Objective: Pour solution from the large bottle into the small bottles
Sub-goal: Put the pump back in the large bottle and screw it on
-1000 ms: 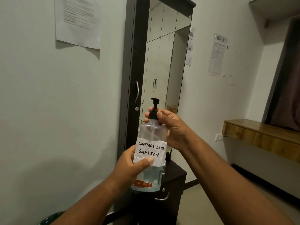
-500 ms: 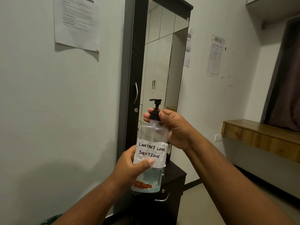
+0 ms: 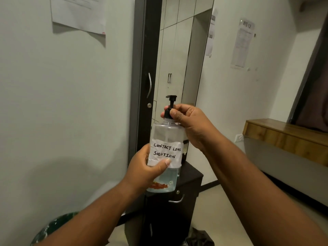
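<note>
Both forearms reach forward and up in front of a tall mirrored dark cabinet [image 3: 142, 50]. The left hand [image 3: 143, 167] wraps around the lower body of a large clear plastic bottle [image 3: 166, 132], thumb pressed across its white paper label [image 3: 166, 153] handwritten "CONTACT LENS SOLUTION". The bottle is held upright in mid-air above a low dark drawer unit [image 3: 186, 201], with a little liquid at its bottom. The right hand [image 3: 191, 125] pinches the collar of the black pump dispenser [image 3: 170, 105] with thumb and fingers.
</note>
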